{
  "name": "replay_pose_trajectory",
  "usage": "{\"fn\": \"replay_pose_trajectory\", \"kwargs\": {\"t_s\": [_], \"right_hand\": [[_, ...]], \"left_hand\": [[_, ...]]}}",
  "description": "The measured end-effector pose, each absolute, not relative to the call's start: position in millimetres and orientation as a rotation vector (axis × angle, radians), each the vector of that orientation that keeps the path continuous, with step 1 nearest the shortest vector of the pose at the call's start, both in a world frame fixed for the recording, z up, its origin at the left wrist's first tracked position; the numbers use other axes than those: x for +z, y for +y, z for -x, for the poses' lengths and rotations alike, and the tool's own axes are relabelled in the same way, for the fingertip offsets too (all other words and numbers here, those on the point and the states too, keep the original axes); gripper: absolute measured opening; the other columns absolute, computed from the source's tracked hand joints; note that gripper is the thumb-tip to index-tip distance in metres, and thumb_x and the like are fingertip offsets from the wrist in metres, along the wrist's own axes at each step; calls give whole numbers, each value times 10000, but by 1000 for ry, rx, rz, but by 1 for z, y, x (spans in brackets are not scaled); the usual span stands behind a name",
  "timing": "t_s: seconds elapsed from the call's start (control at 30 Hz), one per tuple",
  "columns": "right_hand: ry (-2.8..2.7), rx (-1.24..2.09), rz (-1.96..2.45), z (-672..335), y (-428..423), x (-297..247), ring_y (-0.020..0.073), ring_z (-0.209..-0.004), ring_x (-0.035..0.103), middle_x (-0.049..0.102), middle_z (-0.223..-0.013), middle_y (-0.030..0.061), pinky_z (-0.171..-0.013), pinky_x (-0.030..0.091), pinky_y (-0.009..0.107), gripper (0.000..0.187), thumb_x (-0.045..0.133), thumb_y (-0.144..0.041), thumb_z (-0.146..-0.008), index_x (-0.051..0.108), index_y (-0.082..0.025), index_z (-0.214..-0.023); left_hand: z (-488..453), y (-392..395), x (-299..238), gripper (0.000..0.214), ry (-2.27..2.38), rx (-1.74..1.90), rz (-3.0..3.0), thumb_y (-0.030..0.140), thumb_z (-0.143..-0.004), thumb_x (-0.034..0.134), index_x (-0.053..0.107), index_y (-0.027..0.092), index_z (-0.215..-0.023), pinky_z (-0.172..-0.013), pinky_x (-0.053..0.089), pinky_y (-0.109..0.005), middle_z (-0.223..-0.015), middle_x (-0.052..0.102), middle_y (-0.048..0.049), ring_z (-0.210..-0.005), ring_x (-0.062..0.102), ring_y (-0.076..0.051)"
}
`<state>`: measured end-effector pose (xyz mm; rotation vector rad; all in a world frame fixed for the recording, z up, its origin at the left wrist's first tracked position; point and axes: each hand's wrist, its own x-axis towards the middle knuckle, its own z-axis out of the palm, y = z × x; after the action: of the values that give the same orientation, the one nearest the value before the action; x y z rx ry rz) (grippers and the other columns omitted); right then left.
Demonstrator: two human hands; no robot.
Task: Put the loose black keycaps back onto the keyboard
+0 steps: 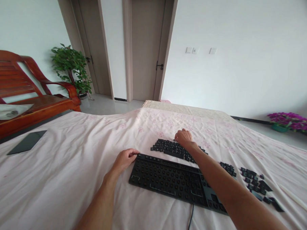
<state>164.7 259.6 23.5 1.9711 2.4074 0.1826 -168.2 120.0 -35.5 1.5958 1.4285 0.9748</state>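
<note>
A black keyboard frame [169,180] with its keycaps taken off lies on the pink cloth [81,158], its cable trailing toward me. My left hand [126,158] rests with curled fingers on the frame's far left corner. My right hand [183,138] reaches past the frame to a laid-out block of black keycaps [170,148], its fingers bent down onto the far edge of that block. Whether it pinches a cap is hidden. More loose keycaps [255,183] lie scattered at the right.
A dark flat tablet-like slab [27,142] lies at the cloth's left edge. A red wooden bench [28,96] stands at the left, a potted plant [70,66] beside two doors, purple flowers [291,120] at the right.
</note>
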Motion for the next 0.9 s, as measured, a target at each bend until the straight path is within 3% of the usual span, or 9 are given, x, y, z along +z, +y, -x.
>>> {"fn": "replay_pose_trajectory", "kwargs": {"t_s": [0.27,0.67,0.8,0.9], "right_hand": [[2394,121,-2021,-167,263,24,227,-1024,477,689,-958,61,-822,301,304,130,699,-332,-746,749,-241,-825],[2493,35,-2094,-154,235,39,230,-1032,502,701,-910,80,-839,334,302,153,634,-259,-756,762,-235,-838],[2601,-57,-2154,-141,198,42,198,-1017,533,692,-983,15,-777,370,264,213,582,-364,-809,735,-299,-942],[2735,-294,-2203,-131,163,39,169,-949,575,688,-966,-26,-740,387,244,185,611,-385,-784,731,-317,-908]], "left_hand": [[168,121,-37,349,1410,992,-1593,296,-744,543,703,152,-1018,-771,492,-281,-954,736,-74,-858,676,-214],[168,121,-36,331,1414,984,-1598,294,-746,543,703,149,-996,-770,497,-286,-952,736,-74,-863,678,-217],[168,121,-35,323,1413,991,-1615,292,-747,547,705,156,-994,-794,492,-286,-970,735,-72,-879,677,-215],[167,120,-34,322,1412,996,-1617,300,-749,552,707,157,-991,-792,492,-286,-973,735,-73,-881,676,-216]]}}
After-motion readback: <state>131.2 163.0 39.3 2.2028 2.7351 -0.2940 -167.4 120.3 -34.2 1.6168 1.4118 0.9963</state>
